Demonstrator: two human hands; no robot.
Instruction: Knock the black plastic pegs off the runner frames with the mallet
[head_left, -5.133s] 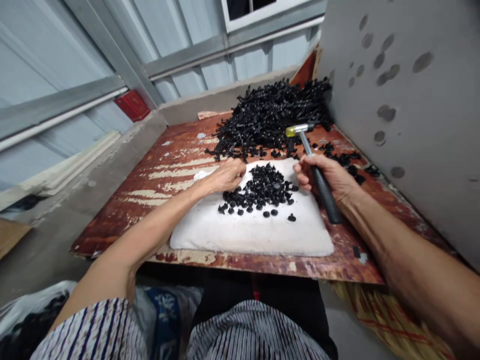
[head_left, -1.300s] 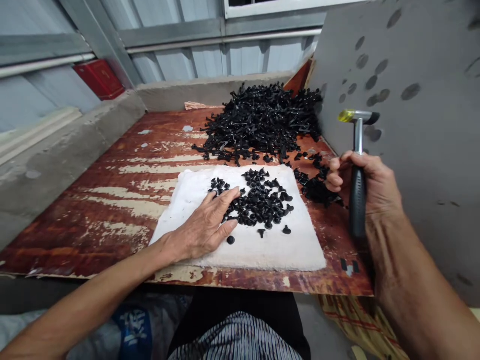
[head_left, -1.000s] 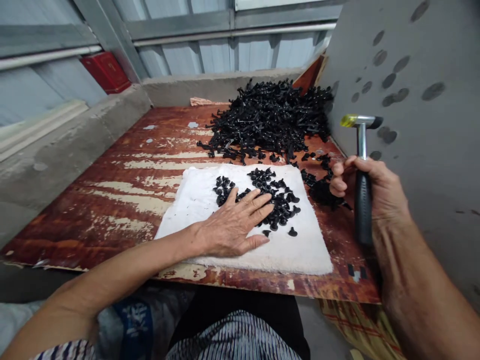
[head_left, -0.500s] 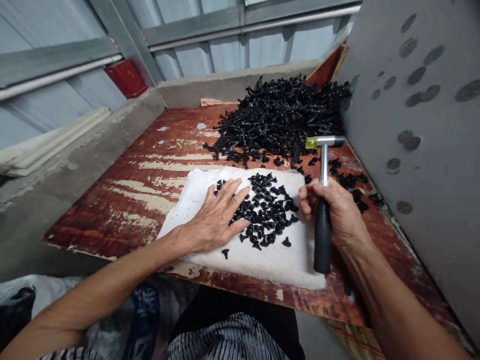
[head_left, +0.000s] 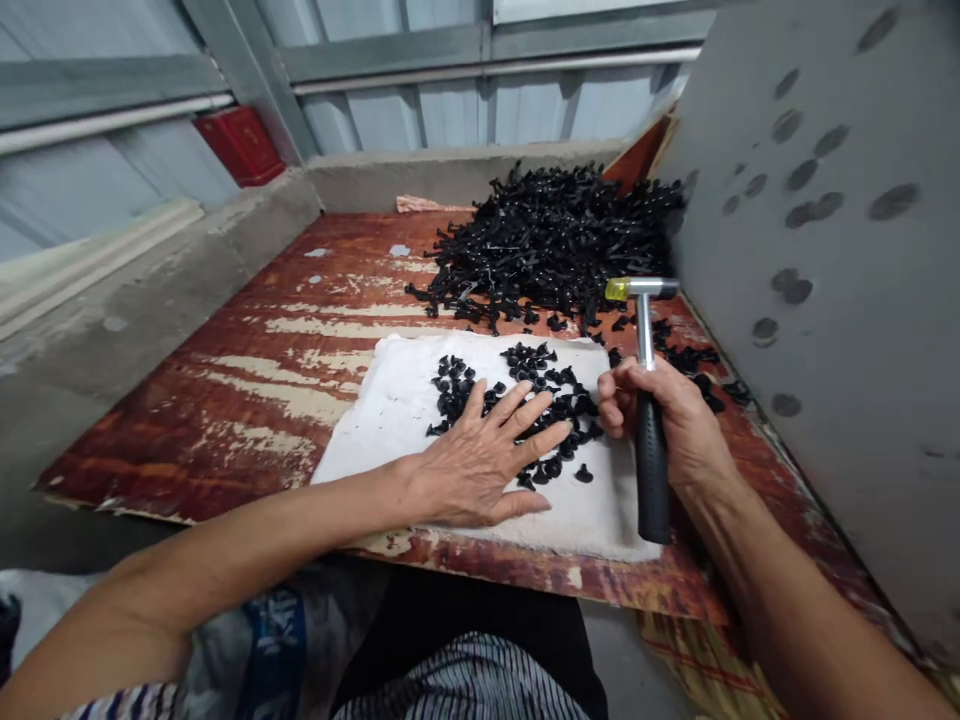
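Observation:
My left hand [head_left: 484, 455] lies flat with fingers spread over small black flanged pieces [head_left: 576, 405] scattered on a white cloth [head_left: 360, 430]. Some of these pieces are hidden beneath the palm and fingers. To the right, my right hand [head_left: 686, 415] is closed round the black grip of a small mallet [head_left: 651, 460]. The mallet stands upright, its head at the top, with one yellow face and one black face. One black piece sits apart near the cloth's lower right.
A large heap of black parts [head_left: 555, 235] covers the back right of the worn red-brown board [head_left: 255, 370]. A grey spotted panel [head_left: 817, 300] rises at the right. A red box [head_left: 240, 145] sits on the concrete ledge [head_left: 225, 240]. Bags lie below the board's front edge.
My left hand has moved right and toward me across the cloth, uncovering black pieces at the left. My right hand still holds the mallet in nearly the same place. The view has shifted slightly.

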